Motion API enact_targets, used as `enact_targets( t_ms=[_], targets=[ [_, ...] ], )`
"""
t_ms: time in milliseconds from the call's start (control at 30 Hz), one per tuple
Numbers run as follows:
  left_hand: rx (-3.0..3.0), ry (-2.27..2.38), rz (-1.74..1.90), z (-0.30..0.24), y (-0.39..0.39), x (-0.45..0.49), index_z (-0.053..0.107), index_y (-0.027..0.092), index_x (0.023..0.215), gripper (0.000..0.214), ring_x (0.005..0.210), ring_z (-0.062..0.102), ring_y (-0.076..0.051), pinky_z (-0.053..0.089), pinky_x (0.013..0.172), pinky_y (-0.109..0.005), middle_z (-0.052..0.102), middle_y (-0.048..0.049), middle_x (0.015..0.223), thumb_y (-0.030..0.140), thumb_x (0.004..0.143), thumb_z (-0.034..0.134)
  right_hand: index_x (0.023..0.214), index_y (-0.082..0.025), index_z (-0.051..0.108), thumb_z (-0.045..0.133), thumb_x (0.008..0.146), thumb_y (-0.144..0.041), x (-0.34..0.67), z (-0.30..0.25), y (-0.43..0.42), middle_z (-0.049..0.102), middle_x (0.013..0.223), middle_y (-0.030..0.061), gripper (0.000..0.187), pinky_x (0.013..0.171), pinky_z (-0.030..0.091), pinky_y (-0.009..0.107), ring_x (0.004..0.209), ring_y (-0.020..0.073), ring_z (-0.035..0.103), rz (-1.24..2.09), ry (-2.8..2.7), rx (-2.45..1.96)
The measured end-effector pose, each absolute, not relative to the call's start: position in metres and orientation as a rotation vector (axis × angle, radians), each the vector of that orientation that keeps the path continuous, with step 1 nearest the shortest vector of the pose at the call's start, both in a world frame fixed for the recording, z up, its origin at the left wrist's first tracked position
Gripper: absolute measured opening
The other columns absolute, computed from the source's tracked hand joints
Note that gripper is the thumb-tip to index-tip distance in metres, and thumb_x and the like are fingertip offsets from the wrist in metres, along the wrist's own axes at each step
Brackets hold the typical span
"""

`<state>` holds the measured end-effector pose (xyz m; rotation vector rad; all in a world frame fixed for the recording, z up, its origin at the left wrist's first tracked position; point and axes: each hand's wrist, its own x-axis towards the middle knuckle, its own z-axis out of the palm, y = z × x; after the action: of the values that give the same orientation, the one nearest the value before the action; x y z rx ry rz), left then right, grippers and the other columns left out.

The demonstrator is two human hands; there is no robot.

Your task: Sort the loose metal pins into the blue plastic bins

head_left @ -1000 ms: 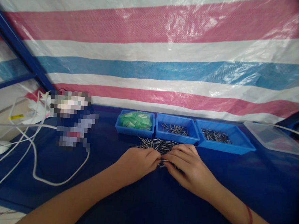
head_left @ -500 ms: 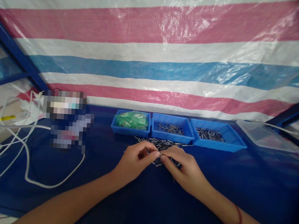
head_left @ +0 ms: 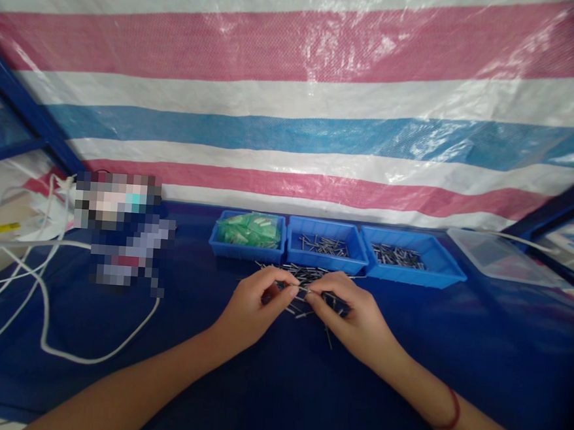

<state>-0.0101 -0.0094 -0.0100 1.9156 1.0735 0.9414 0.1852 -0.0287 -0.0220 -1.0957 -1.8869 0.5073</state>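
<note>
My left hand point(head_left: 260, 305) and my right hand point(head_left: 352, 311) meet over a loose pile of blind rivets point(head_left: 297, 273) on the blue table. Between their fingertips a thin blind rivet point(head_left: 303, 289) spans the small gap, pinched at both ends. Below my right hand another rivet's thin shank point(head_left: 328, 338) sticks out toward me; whether the hand holds it or it lies on the table, I cannot tell. The hands hide part of the pile.
Behind the pile stand three blue bins: the left bin point(head_left: 220, 248) with green plastic packets, the middle bin point(head_left: 327, 263) and right bin point(head_left: 440, 275) with rivets. A clear plastic lid point(head_left: 500, 259) lies at right. White cables point(head_left: 46, 316) loop across the left side.
The fingertips of my two hands have drawn slightly apart, so the rivet between them now shows. The whole view has shifted a little.
</note>
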Motion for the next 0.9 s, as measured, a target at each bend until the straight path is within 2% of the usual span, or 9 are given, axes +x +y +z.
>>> enact_targets(
  t_ms=[167,367,533,600,700,800,900],
  targets=[
    [2.038,1.056,0.933,-0.013,-0.007,-0.011,0.061,0.018,0.094,0.013,0.075,0.057,-0.012,0.042,0.071,-0.023,0.064,-0.0008,0.089,0.027,0.091,0.053,0.089,-0.022,0.065,0.059,0.087,-0.028,0.186,-0.021,-0.029,0.068,0.083,0.0041,0.008,0.073,0.049,0.033,0.082,0.0186,0.062,0.454,-1.840,-1.086],
    [2.373,1.100,0.713,-0.010,-0.005,-0.015,0.060,0.020,0.097,0.013,0.083,0.057,-0.015,0.035,0.077,-0.030,0.065,-0.0007,0.092,0.030,0.092,0.053,0.079,-0.023,0.063,0.059,0.086,-0.027,0.205,-0.012,-0.020,0.068,0.078,0.0031,0.009,0.073,0.048,0.035,0.076,0.0187,0.061,0.274,-1.870,-1.068],
    [2.776,0.963,0.458,-0.006,0.002,-0.027,0.062,0.023,0.099,0.016,0.096,0.055,-0.019,0.025,0.083,-0.037,0.066,0.0003,0.101,0.036,0.091,0.056,0.083,-0.021,0.066,0.056,0.086,-0.042,0.266,-0.009,0.007,0.067,0.078,0.0061,0.023,0.065,0.045,0.035,0.069,0.0201,0.059,-0.040,-1.456,-1.542],
    [2.843,0.918,0.391,-0.008,0.004,-0.030,0.063,0.023,0.098,0.017,0.097,0.054,-0.019,0.024,0.084,-0.037,0.066,0.0002,0.101,0.037,0.090,0.057,0.085,-0.019,0.068,0.056,0.084,-0.043,0.285,-0.014,0.017,0.068,0.078,0.0078,0.026,0.065,0.043,0.036,0.072,0.0230,0.061,-0.101,-1.541,-1.711],
    [2.895,0.880,0.341,-0.014,0.005,-0.031,0.064,0.023,0.093,0.016,0.093,0.054,-0.017,0.023,0.084,-0.037,0.065,-0.0004,0.100,0.035,0.092,0.055,0.104,-0.021,0.065,0.055,0.084,-0.043,0.290,-0.023,0.024,0.068,0.088,0.0086,0.032,0.064,0.040,0.038,0.084,0.0305,0.060,-0.303,-1.636,-1.900],
    [2.912,0.863,0.376,-0.016,0.003,-0.029,0.064,0.023,0.090,0.017,0.092,0.054,-0.017,0.024,0.083,-0.037,0.065,-0.0011,0.099,0.033,0.094,0.052,0.114,-0.021,0.060,0.056,0.084,-0.042,0.273,-0.025,0.018,0.067,0.094,0.0087,0.036,0.068,0.040,0.041,0.090,0.0321,0.058,-0.383,-1.671,-1.854],
    [2.818,0.890,0.462,-0.012,0.000,-0.025,0.064,0.021,0.091,0.019,0.093,0.055,-0.017,0.026,0.083,-0.035,0.066,-0.0021,0.100,0.031,0.095,0.048,0.107,-0.022,0.061,0.055,0.085,-0.036,0.246,-0.017,0.003,0.066,0.091,0.0073,0.027,0.076,0.041,0.042,0.087,0.0276,0.058,-0.344,-1.783,-1.612]
  ],
)
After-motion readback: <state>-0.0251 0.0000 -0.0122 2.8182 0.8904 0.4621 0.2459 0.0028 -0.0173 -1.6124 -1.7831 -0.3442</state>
